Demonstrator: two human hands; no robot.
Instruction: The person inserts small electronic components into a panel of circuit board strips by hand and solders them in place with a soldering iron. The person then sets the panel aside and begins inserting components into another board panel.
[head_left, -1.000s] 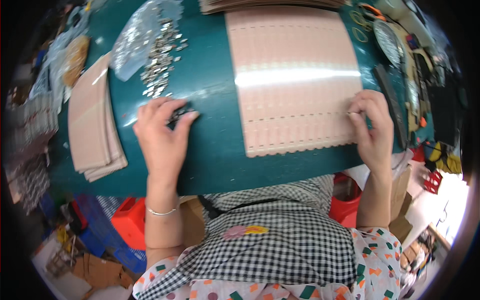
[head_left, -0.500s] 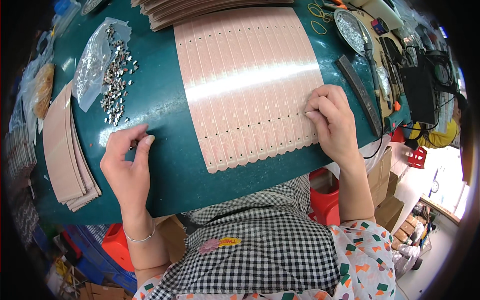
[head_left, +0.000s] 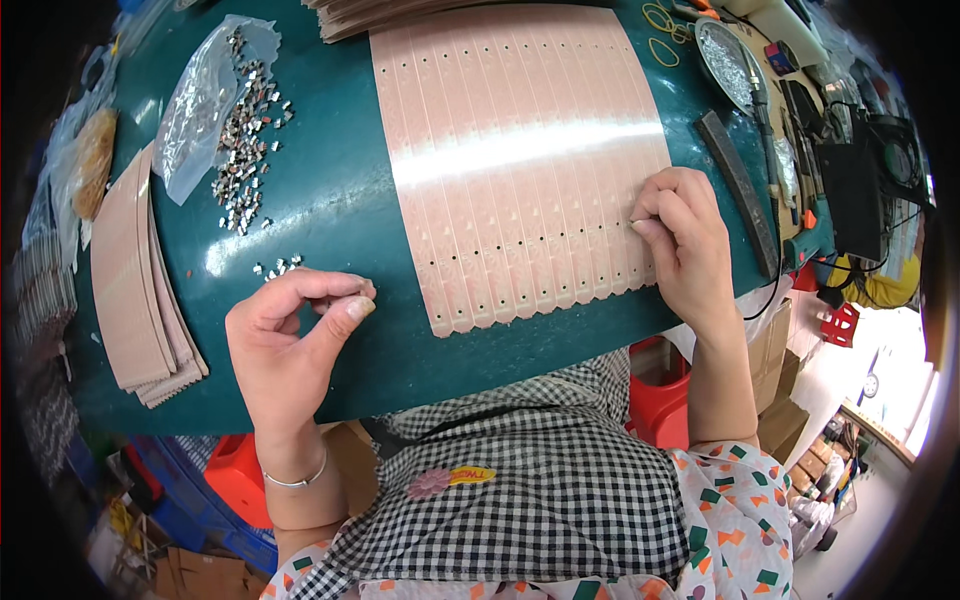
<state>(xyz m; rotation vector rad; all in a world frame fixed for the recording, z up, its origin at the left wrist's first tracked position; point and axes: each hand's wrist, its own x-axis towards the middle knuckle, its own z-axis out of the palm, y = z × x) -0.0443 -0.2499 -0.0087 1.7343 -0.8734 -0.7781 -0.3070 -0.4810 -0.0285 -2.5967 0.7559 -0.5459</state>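
A pale pink sheet [head_left: 530, 210], scored into long strips with small dark holes, lies on the green table [head_left: 330, 180]. My left hand [head_left: 295, 340] is left of its lower corner, above the table. Thumb and forefinger are pinched together there, and whatever they hold is too small to name. A few small metal parts [head_left: 278, 267] lie just behind that hand. My right hand [head_left: 685, 245] rests at the sheet's right edge, its fingers curled and pinched; their contents, if any, are hidden. A larger scatter of small metal parts [head_left: 245, 150] lies farther left, spilling from a clear plastic bag [head_left: 195, 130].
A stack of pink strip sheets [head_left: 130, 280] lies at the left, another stack [head_left: 350, 18] at the back. To the right are a dark bar [head_left: 738, 190], a round dish of small clear pieces [head_left: 725, 62], a soldering-iron-like tool [head_left: 765, 120] and rubber bands [head_left: 662, 50].
My left hand has moved right, away from the scattered parts and toward the sheet, fingers still pinched. A few metal parts now show behind it. My right hand stays at the sheet's edge.
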